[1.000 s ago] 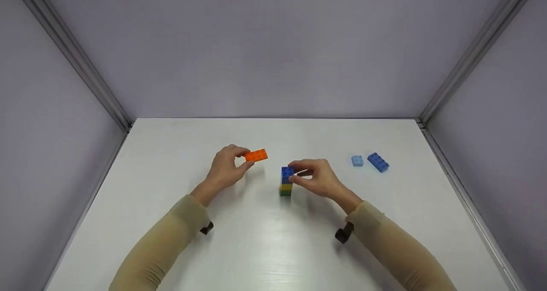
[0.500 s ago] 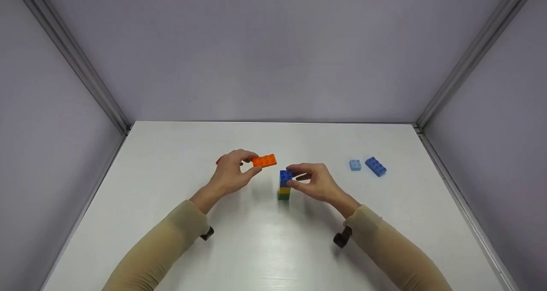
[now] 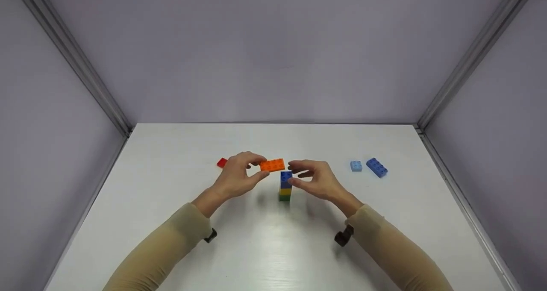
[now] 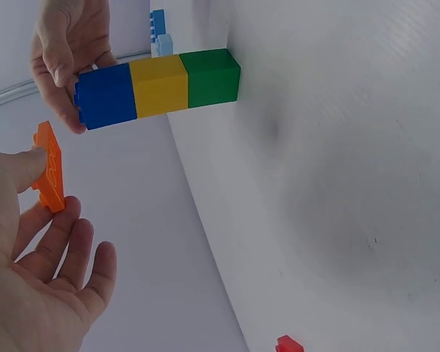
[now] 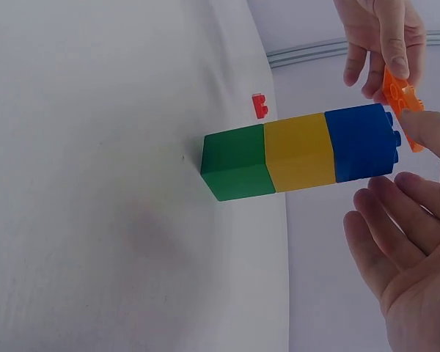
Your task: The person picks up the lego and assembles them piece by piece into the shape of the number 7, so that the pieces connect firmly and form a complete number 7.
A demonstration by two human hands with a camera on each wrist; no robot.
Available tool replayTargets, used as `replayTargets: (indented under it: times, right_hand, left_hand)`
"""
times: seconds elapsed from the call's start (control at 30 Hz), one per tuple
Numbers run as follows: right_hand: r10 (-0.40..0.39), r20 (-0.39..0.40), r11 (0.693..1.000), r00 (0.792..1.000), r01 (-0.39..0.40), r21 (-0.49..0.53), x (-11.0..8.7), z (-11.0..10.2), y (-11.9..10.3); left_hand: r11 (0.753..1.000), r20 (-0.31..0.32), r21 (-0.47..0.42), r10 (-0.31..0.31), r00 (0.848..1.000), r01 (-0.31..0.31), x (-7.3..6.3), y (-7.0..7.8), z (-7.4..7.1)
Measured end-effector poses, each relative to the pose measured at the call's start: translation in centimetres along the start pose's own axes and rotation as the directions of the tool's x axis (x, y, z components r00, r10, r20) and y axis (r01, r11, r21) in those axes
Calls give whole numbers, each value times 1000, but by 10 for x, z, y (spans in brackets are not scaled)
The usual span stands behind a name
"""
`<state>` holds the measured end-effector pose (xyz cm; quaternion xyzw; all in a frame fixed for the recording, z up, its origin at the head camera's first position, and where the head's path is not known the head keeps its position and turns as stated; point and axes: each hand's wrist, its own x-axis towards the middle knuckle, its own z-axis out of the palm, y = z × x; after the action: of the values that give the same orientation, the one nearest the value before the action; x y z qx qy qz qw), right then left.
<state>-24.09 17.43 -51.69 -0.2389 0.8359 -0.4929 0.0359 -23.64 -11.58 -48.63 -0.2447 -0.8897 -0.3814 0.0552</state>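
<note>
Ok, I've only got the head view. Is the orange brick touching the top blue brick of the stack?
Observer: No. The left wrist view shows a gap between the orange brick and the top blue brick.
Operator: And what's on the underside? I see only its top.
Observer: The right wrist view shows rounded shapes on that underside.
Operator: Good. The red brick is partly behind the left hand for me. Does it have studs up?
Observer: Yes, in the right wrist view its studs show, pointing upward.
</note>
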Motion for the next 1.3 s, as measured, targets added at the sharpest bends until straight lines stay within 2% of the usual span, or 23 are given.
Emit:
replayTargets:
  times: [0.33, 0.6, 0.73, 1.3]
  right_hand:
    - [-64, -29, 997, 998, 63, -36, 2, -2, -8]
    - [-130, -26, 991, 991, 130, -14, 1, -3, -4]
    - [-154, -26, 988, 988, 153, -9, 1, -2, -3]
    - [-131, -33, 990, 991, 129, -50, -2, 1, -3]
  left_hand:
    - [999, 72, -18, 36, 997, -35, 1, 8, 4]
    - [997, 88, -11, 83, 993, -83, 6, 9, 10]
    - [996, 100, -17, 88, 991, -87, 6, 7, 13]
    - [997, 120, -46, 74, 990, -69, 3, 4, 16]
